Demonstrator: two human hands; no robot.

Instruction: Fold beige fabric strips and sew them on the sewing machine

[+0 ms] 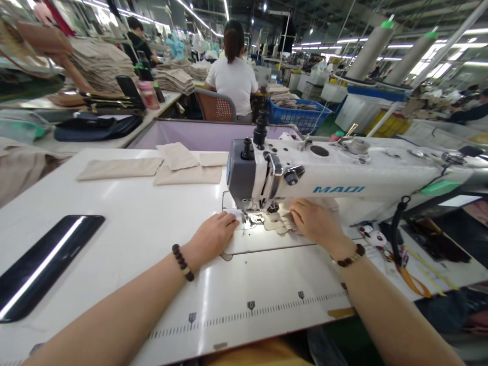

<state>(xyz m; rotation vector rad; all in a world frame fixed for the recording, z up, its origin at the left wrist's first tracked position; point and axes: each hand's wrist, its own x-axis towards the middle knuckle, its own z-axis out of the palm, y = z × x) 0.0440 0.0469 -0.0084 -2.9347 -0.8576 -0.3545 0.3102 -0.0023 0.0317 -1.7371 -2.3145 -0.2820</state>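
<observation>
My left hand (214, 233) is by the needle plate of the white sewing machine (328, 175), fingers closed over the near edge of a small white piece (233, 212). Whether that piece is cloth or paper I cannot make out. To the right of the needle, my right hand (318, 223) grips beige fabric pieces (280, 222) bunched under the machine's arm. Its fingertips are partly hidden in the cloth. The presser foot sits between the two hands, lit by a small lamp.
Several beige fabric pieces (186, 168) lie at the table's back edge. A dark glossy panel (46, 259) is at the left. Thread snips and an orange-handled tool (415, 282) lie right of the machine. Ahead, a person (233, 81) sits near a blue crate (297, 114).
</observation>
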